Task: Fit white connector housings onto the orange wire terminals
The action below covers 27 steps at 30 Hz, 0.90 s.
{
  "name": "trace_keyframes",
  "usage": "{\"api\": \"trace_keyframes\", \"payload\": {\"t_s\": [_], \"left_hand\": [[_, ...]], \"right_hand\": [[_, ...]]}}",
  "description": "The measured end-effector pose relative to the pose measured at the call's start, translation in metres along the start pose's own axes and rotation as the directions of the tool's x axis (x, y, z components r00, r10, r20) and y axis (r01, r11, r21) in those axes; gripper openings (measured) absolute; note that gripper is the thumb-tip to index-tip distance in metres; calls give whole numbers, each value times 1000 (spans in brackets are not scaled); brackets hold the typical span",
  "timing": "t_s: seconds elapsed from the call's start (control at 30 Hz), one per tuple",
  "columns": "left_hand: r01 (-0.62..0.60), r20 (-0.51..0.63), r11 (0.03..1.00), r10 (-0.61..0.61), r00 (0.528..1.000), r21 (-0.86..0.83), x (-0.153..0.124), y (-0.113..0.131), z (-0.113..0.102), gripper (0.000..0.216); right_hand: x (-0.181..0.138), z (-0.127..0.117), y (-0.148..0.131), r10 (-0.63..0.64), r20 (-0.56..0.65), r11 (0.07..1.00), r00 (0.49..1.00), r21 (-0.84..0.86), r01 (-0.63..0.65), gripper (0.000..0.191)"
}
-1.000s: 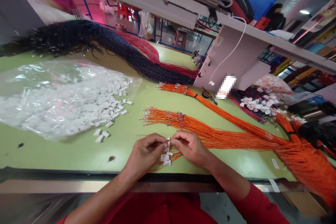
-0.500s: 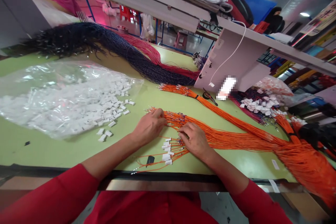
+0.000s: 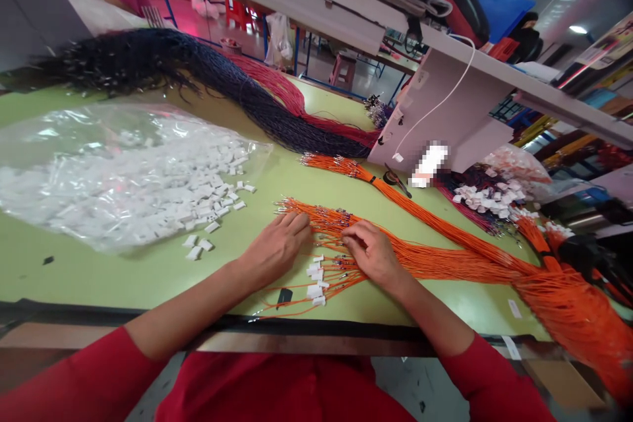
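A thick bundle of orange wires [image 3: 445, 257] with metal-tipped ends lies across the green table [image 3: 123, 270]. My left hand [image 3: 277, 247] rests fingers-down on the bundle's tip end, fingers loosely together. My right hand [image 3: 373, 250] presses on the same bundle a little to the right, fingertips pinching at the wire ends. Just below both hands lie several orange wires fitted with small white connectors [image 3: 315, 280]. I cannot see a wire clearly lifted in either hand.
A clear plastic bag of white connector housings [image 3: 113, 171] spreads at the left, with loose ones [image 3: 198, 247] spilled beside it. Dark blue [image 3: 237, 92] and red wire bundles [image 3: 291, 102] run along the back. A second orange bundle [image 3: 346, 168], scissors [image 3: 393, 179] and a white shelf post [image 3: 445, 112] stand beyond.
A second ago both hands held a white connector together near the table's front edge. They have since left it with the finished wires and moved up onto the orange bundle's tips.
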<state>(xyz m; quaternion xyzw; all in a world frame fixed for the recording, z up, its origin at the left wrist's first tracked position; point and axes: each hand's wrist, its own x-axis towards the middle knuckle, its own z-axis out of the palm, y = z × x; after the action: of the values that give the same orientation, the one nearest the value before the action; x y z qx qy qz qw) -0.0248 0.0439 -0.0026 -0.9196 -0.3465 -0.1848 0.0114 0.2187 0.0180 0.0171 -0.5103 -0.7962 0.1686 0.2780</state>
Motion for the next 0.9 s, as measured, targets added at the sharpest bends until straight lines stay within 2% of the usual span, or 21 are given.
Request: {"api": "trace_keyframes", "payload": {"t_s": [0.17,0.27,0.43,0.6,0.7,0.9], "left_hand": [[15,42,999,-13,999,-30,-14,9,-3,19],[13,28,997,-11,1000,-78,-18,11,-2,18],[36,18,994,-34,999,-101,-19,11,0,15],[22,16,997,-21,1000,-80,-18,11,1,16],[7,20,997,-6,1000,-77,-20,11,2,17],[11,-10,990,-12,1000,-138,-19,11,3,19]], "right_hand": [[11,1,-3,-74,108,995,991,-56,81,11],[16,7,-4,-95,160,986,982,-118,115,12],[25,6,-8,-61,272,974,960,-194,117,7],[32,-2,-18,-27,384,945,923,-291,149,10],[34,-3,-21,-21,399,918,917,-356,176,10],[33,-1,-20,31,354,915,935,-386,116,7]]}}
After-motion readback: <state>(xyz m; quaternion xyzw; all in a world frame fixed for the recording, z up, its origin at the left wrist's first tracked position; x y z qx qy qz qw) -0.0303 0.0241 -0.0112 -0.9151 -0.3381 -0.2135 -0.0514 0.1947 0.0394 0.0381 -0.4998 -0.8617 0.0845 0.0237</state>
